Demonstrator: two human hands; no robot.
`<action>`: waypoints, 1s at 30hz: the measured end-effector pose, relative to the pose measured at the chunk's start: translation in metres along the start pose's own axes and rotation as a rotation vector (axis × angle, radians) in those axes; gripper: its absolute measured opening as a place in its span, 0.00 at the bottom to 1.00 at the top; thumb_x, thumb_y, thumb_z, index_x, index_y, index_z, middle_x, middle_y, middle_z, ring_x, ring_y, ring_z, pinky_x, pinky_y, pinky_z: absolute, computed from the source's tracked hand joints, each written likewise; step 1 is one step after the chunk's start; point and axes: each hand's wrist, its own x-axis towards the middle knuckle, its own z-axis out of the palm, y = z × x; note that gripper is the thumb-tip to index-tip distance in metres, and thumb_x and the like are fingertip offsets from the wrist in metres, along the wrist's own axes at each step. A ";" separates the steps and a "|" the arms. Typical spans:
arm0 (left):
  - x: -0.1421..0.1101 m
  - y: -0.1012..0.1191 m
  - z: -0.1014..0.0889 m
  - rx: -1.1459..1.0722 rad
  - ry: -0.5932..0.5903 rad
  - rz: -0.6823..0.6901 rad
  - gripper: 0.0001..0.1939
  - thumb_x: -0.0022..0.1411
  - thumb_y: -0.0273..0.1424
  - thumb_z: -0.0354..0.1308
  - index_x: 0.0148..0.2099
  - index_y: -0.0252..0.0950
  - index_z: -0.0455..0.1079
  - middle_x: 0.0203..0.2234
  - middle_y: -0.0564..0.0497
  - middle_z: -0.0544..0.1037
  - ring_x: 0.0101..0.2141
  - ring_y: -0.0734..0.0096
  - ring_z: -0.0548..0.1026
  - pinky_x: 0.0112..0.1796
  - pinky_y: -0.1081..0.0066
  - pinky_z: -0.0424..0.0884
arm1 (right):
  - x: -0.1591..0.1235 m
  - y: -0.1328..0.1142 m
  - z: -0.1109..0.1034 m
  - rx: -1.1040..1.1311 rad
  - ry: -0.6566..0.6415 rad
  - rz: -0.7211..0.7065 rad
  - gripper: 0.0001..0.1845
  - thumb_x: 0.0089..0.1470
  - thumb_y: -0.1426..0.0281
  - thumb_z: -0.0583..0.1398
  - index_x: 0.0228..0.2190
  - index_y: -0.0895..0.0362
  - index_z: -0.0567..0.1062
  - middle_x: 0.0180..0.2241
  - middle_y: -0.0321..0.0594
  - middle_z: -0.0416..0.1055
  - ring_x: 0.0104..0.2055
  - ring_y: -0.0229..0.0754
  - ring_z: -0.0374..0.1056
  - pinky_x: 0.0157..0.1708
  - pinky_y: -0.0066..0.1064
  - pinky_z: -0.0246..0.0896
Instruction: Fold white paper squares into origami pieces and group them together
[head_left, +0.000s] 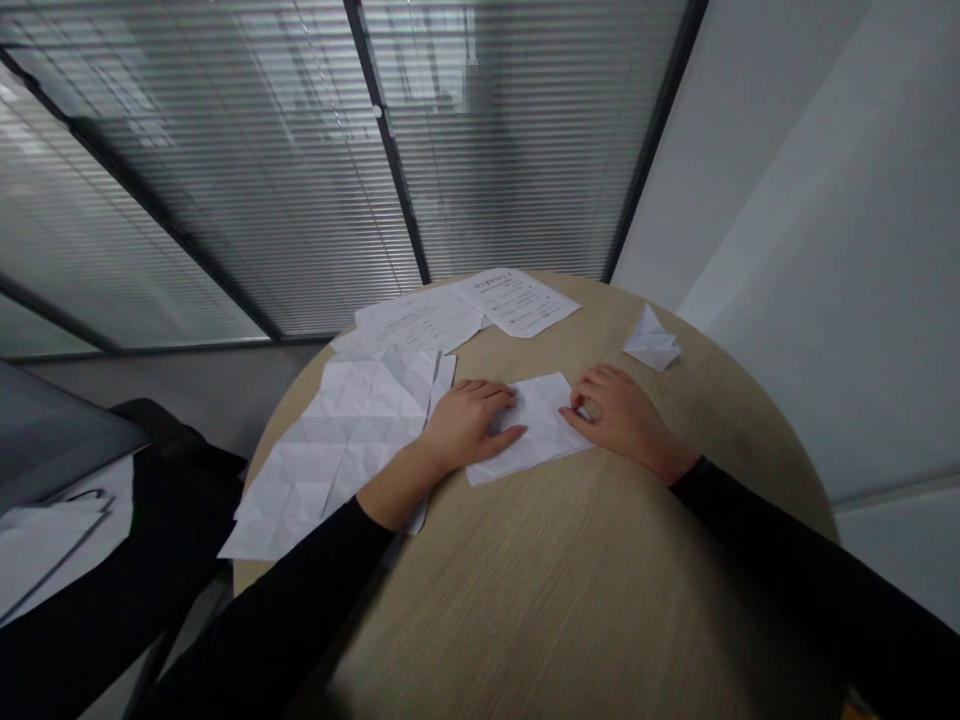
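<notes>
Round table (pixel 600 570), probably wood, under white paper (pixel 543 424); blinds (pixel 517 170) beyond.

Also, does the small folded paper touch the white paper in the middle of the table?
No, bare table shows between the small folded paper and the middle paper.

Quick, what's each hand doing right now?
Left hand: open, laid on the white paper between the hands.
Right hand: curled at that paper's right edge; whether it's gripping can't be told.
</notes>
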 end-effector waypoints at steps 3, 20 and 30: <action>-0.001 0.000 0.002 -0.023 -0.026 0.035 0.21 0.80 0.49 0.63 0.61 0.39 0.80 0.62 0.44 0.86 0.61 0.49 0.84 0.62 0.47 0.79 | -0.001 0.000 0.003 0.040 0.028 0.036 0.11 0.69 0.62 0.69 0.50 0.50 0.79 0.53 0.49 0.82 0.59 0.62 0.77 0.62 0.58 0.72; -0.001 0.002 0.000 -0.066 -0.047 0.105 0.23 0.80 0.50 0.64 0.65 0.42 0.79 0.64 0.42 0.84 0.62 0.50 0.83 0.63 0.48 0.77 | -0.003 0.004 0.010 0.086 -0.052 0.038 0.30 0.69 0.56 0.69 0.67 0.50 0.74 0.62 0.53 0.80 0.64 0.66 0.76 0.68 0.64 0.70; -0.002 -0.001 0.003 0.014 0.000 -0.035 0.18 0.80 0.45 0.62 0.61 0.40 0.81 0.60 0.43 0.86 0.59 0.49 0.85 0.61 0.46 0.78 | -0.003 0.002 0.007 0.046 -0.094 0.036 0.29 0.70 0.53 0.68 0.65 0.51 0.75 0.60 0.52 0.80 0.63 0.65 0.75 0.67 0.61 0.70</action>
